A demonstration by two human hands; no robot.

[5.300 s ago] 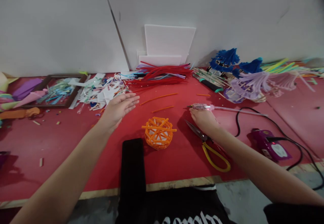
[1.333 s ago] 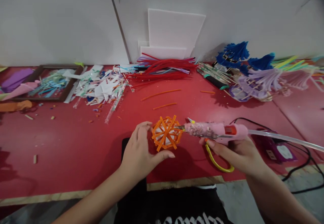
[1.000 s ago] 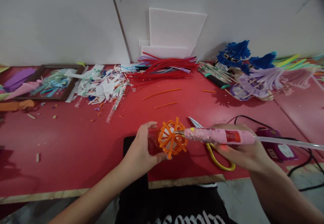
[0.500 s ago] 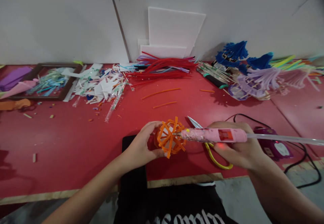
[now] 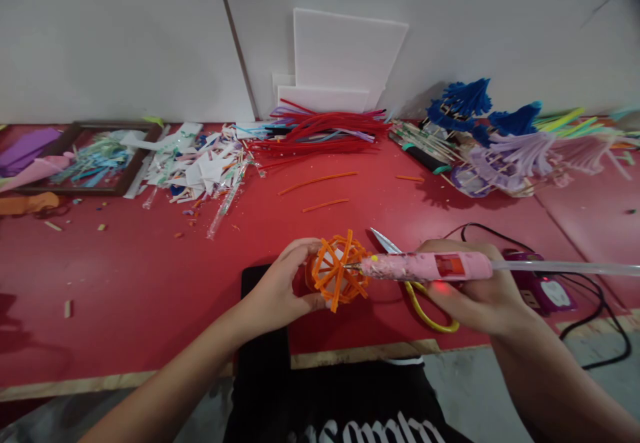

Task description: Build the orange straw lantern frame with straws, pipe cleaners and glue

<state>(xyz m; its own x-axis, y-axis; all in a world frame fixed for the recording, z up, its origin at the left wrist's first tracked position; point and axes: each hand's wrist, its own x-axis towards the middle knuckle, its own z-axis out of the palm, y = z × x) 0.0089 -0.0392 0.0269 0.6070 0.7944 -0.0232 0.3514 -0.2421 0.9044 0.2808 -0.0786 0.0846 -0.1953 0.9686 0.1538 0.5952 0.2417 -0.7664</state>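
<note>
My left hand (image 5: 287, 283) is closed round the left side of an orange pipe-cleaner frame (image 5: 339, 289), whose strips cross at the top; something white shows inside it. In my right hand (image 5: 473, 296) lies a pink glue gun (image 5: 425, 266), its nozzle at the point where the orange strips cross. A clear glue stick (image 5: 560, 267) runs out of the gun's back end to the right. Scissors with a yellow handle (image 5: 427, 313) lie on the red table, partly hidden beneath the gun and my right hand.
Red pipe cleaners (image 5: 320, 133) lie along the wall below white boards (image 5: 347, 49). Scraps (image 5: 205, 169) and a brown frame (image 5: 125, 179) are at the left. Blue and lilac pipe-cleaner pieces (image 5: 515, 156) stand at the right, behind a purple power socket (image 5: 545, 289). A black phone-like slab (image 5: 263, 349) lies at the front edge.
Almost nothing differs. The glue gun has shifted very slightly to the right, with its nozzle still at the crossing of the orange strips.
</note>
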